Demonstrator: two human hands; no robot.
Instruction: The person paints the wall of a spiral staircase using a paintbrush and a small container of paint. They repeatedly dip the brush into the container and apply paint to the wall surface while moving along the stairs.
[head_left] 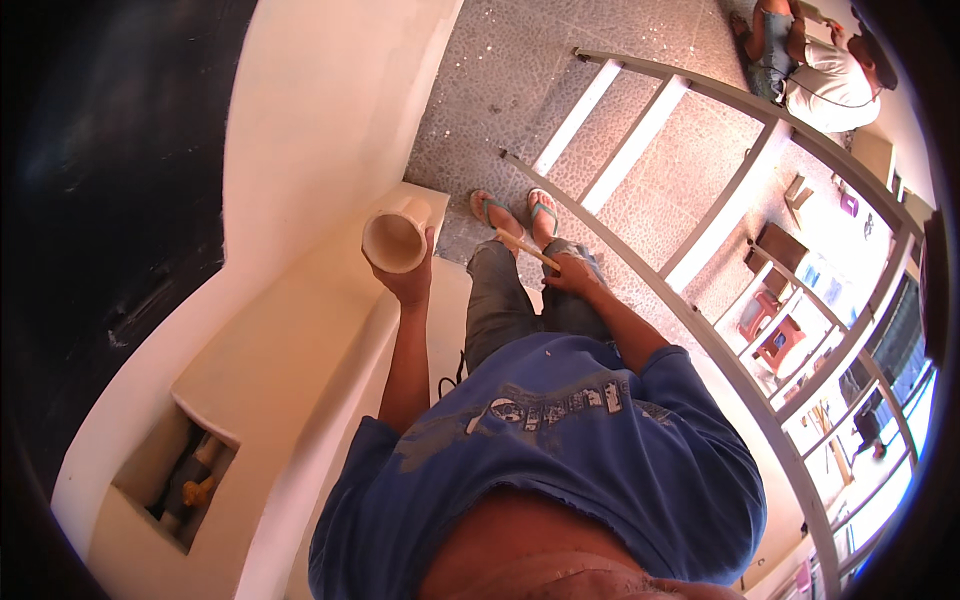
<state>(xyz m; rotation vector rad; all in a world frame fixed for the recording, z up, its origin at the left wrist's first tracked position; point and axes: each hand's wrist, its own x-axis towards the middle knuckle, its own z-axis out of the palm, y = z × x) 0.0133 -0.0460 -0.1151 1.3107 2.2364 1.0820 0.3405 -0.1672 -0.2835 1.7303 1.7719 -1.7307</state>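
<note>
Cream cup left, pale stick right

From afar, I see the left hand with fingers wrapped round the cup, mouth facing the camera, probably to keep the inside in sight. The right hand pinches the stick in its fingers near one end, seemingly leaving the other free. The cup is beside the ledge, well apart from the ladder

"Room for the left hand to cross toward the right hand?"
"Yes, there's open air between them, above the legs."
"And farther right?"
"The ladder stands there; a hand could pass only between its rungs."
"Left?"
"The wall and ledge block it, bar a hole partly filled by a valve."
</note>
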